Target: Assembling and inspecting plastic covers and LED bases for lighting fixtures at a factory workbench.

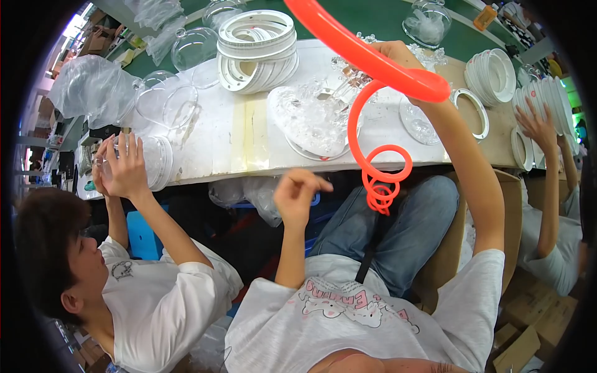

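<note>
My left hand [295,194] is raised over my lap, below the table's near edge. Its fingers are curled in a pinch, and anything between them is too small to make out. My right arm stretches across the table, so that my right hand [398,55] is over small clear plastic pieces [356,76] at the far middle. A red coiled air hose [356,130] hangs in front and covers part of that hand; its fingertips are hidden. Nearer lies a clear plastic bag [305,118] with clear pieces, on a white round part.
White rings [256,53] stand stacked at the back, beside clear domes [163,99]. More white rings [490,76] are at the right. A co-worker's hands [127,165] hold a clear dome with a white ring at left; another person's hands [538,127] touch stacked rings at right. A cardboard box [491,230] is beside my leg.
</note>
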Demonstrator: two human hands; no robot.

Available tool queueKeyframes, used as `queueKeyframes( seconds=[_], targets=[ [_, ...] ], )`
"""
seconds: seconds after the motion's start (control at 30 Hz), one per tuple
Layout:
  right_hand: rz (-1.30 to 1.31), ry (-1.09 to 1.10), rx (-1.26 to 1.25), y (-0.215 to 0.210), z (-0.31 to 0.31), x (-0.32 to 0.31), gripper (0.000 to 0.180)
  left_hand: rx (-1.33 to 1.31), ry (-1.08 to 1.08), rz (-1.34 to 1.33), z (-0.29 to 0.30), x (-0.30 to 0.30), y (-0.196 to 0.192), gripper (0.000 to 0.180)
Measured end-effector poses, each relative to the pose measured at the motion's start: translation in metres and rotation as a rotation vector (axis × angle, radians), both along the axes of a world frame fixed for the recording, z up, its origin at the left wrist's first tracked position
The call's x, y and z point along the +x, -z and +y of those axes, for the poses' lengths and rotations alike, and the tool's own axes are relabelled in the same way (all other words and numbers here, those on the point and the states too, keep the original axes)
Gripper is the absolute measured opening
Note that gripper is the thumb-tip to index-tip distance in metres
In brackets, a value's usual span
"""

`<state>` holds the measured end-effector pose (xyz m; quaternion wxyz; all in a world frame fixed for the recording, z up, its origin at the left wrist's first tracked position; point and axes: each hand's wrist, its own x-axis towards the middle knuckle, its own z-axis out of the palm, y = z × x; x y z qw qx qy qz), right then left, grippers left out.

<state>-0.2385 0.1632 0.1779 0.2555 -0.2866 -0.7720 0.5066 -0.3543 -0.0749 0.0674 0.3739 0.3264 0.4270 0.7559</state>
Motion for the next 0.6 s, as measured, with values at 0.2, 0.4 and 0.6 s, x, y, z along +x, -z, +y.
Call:
queueKeyframes(
  seconds=[0.2, 0.4, 0.6],
  targets=[
    [-0.084, 0.141, 0.165, -0.011, -0.001, -0.006, 0.026, -0.429, -0.011, 0.454, -0.034, 0.000, 0.026, 0.015],
    [-0.037, 0.061, 0.584, -0.006, -0.020, -0.030, 0.017, -0.254, -0.459, 0.937, -0.013, -0.033, 0.018, 0.031],
    [-0.352, 0.007, 0.735, 0.006, -0.014, -0.032, 0.021, -0.308, -0.326, 1.036, 0.030, -0.026, 0.016, 0.095]
  ],
)
